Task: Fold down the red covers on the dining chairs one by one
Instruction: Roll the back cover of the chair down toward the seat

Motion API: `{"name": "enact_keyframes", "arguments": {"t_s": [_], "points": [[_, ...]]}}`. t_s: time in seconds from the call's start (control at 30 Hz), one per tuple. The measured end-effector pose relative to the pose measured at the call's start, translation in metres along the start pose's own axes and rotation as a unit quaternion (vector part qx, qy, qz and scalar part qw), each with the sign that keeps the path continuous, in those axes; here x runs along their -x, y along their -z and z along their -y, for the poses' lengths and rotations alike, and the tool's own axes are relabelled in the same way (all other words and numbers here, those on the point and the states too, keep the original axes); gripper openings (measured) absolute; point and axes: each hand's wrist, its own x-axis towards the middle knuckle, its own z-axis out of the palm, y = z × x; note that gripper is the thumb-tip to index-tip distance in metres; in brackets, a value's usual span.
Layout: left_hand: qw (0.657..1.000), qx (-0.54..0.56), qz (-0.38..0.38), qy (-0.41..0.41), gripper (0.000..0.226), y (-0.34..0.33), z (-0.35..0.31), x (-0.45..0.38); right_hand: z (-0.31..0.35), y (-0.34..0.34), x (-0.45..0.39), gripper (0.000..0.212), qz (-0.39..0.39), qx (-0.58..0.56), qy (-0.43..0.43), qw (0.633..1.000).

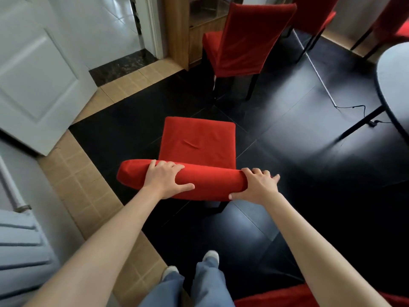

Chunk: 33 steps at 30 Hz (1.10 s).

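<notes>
A dining chair in a red cover stands just in front of me, seen from behind and above. The covered top of its backrest runs across the middle of the view. My left hand grips that top edge left of centre, fingers over the front and thumb behind. At the backrest's right end, my right hand clasps the red cover the same way. A second red-covered chair stands farther off, its back towards me. Two more red chairs show partly at the top right.
A dark round table with thin black legs stands at the right, a cable on the black floor beside it. A white door stands open at the left, with a wooden cabinet behind. Red fabric lies at the bottom edge by my feet.
</notes>
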Motion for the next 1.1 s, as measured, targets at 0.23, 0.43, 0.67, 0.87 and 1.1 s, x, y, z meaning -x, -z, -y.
{"name": "enact_keyframes", "arguments": {"t_s": [0.23, 0.43, 0.67, 0.87, 1.1], "points": [[1.0, -0.012, -0.024, 0.016, 0.102, -0.006, 0.002, 0.0, 0.001, -0.004, -0.001, 0.105, -0.025, 0.018, 0.004, 1.0], [0.999, -0.006, -0.033, -0.006, 0.101, -0.008, 0.006, 0.003, 0.006, -0.013, 0.013, 0.102, -0.04, 0.014, -0.022, 0.999], [0.996, -0.03, -0.037, -0.078, 0.1, -0.01, 0.021, 0.014, 0.029, -0.04, 0.057, 0.106, -0.053, 0.001, -0.084, 0.995], [0.991, -0.04, -0.051, -0.115, 0.101, -0.011, 0.027, 0.013, 0.04, -0.048, 0.07, 0.106, -0.066, -0.019, -0.117, 0.991], [0.984, -0.028, -0.101, -0.147, 0.098, -0.015, 0.028, 0.005, 0.039, -0.047, 0.062, 0.111, -0.065, -0.038, -0.13, 0.989]]}}
